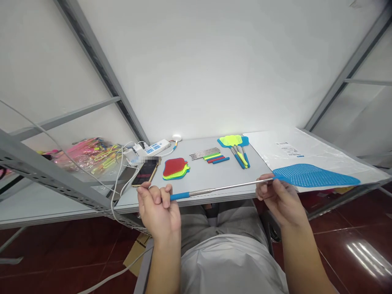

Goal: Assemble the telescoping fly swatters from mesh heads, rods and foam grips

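I hold a blue fly swatter (315, 175) level across my lap, in front of the table's near edge. Its thin metal rod (223, 188) is stretched out long. My left hand (157, 208) is closed round the blue handle grip at the rod's left end. My right hand (277, 196) pinches the rod just where it meets the blue mesh head, which points right. On the grey table (202, 179) beyond lie a stack of red, yellow and blue swatter heads (174, 168), several metal rods (204, 153), coloured handle grips (217, 158) and finished swatters (235, 145).
A phone (144, 173) and a white power strip (154, 148) with cables lie at the table's left. Pink and yellow packaged items (88, 153) sit farther left. A clear plastic sheet (306, 153) covers the right side. Grey metal frame bars (45, 175) cross at left and right.
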Demonstrator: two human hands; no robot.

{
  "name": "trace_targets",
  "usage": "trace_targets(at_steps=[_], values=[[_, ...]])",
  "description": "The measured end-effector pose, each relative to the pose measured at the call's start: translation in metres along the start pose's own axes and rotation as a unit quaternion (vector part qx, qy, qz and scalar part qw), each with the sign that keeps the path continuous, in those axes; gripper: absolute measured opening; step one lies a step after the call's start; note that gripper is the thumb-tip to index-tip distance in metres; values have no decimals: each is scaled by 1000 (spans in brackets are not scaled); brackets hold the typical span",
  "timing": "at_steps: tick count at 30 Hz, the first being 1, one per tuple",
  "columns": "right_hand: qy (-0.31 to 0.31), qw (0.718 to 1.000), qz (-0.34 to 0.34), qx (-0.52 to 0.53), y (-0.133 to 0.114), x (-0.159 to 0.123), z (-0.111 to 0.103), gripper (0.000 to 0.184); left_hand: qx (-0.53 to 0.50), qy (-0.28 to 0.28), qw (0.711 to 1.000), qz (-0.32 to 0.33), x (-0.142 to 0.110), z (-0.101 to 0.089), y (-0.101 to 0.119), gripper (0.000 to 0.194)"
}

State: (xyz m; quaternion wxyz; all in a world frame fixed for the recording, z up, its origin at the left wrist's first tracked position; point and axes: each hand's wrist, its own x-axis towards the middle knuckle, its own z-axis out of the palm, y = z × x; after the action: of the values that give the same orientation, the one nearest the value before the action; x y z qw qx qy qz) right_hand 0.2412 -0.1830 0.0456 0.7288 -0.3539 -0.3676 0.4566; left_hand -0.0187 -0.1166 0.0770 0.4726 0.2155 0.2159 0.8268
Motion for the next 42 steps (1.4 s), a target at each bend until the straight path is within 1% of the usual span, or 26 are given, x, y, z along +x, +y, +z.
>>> trace_targets(at_steps=[3,5,7,9,10,11,13,16,18,20,22,24,26,27,29,31,32,35,37,39,42], values=[[-7,998,8,55,-4,3,3,24,-5,8,1000,14,7,-3,5,28],[-12,998,8,56,-4,4,4,27,-7,4,1000,19,10,-4,7,29],[-22,999,-6,30,-2,4,4,42,-13,-10,1000,12,12,-6,10,33],[-21,998,-47,-27,1,2,5,59,-26,-31,999,-5,14,-9,13,40],[-10,996,-72,-53,3,1,6,62,-33,-40,999,-15,14,-10,15,42],[9,993,-93,-71,5,-1,7,60,-40,-47,998,-24,14,-11,16,44],[59,989,-111,-72,6,-4,12,46,-45,-48,997,-37,14,-11,17,45],[120,987,-100,-34,4,-6,20,37,-26,-41,998,-41,12,-9,14,42],[148,985,-92,-15,3,-5,24,34,14,-44,999,-25,12,-8,10,36],[172,980,-97,-1,4,-4,28,32,93,-62,994,8,12,-8,5,30],[194,974,-117,1,11,-5,33,32,183,-89,978,54,12,-9,0,26],[196,972,-126,-17,22,-8,42,31,259,-126,954,84,6,-9,-6,23],[167,979,-109,-37,35,-14,53,31,314,-174,931,67,-6,-8,-14,22],[146,984,-96,-42,41,-18,58,32,333,-201,920,39,-13,-7,-17,23],[127,988,-85,-35,47,-21,63,36,324,-223,919,-8,-28,-4,-23,25],[129,987,-89,-34,46,-19,62,36,330,-235,914,-12,-39,0,-25,25],[133,986,-93,-38,43,-17,59,34,342,-249,906,-9,-42,1,-25,24],[144,984,-95,-38,32,-5,46,32,403,-322,856,-32,-45,4,-25,21],[153,983,-91,-36,28,0,38,34,440,-379,813,-51,-42,4,-26,18],[157,983,-80,-45,29,2,34,35,470,-429,769,-55,-36,2,-26,18],[147,986,-50,-62,34,2,33,37,493,-471,729,-65,-27,-3,-25,19]])
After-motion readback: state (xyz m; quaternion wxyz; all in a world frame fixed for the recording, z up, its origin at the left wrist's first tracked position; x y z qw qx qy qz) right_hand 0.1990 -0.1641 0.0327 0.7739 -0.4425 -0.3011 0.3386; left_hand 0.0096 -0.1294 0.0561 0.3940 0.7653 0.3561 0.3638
